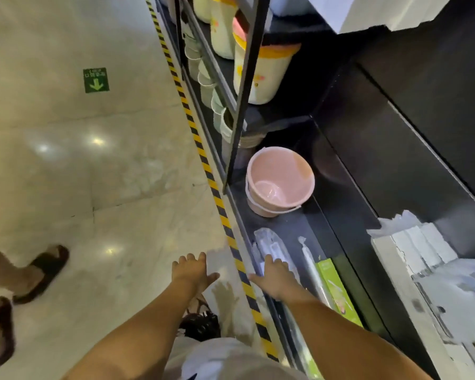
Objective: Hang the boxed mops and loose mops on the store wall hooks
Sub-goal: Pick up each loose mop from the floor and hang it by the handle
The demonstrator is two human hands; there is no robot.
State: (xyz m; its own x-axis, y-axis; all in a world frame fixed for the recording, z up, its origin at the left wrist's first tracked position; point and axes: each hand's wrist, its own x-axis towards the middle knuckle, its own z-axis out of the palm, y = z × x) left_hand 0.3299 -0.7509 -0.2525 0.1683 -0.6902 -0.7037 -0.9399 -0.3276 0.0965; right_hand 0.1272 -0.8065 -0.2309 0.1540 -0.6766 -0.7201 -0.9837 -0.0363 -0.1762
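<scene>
Though wrapped in slippery film, loose mop at shelf front edge: likely light, stiff; take mid-shaft; right grip flat-fingered upon it, left grip splayed, empty.

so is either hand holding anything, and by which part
Nothing is gripped. The left hand is spread open above the pale floor; the right hand rests with straight fingers on the clear-plastic-wrapped white mop on the low black shelf.
</scene>
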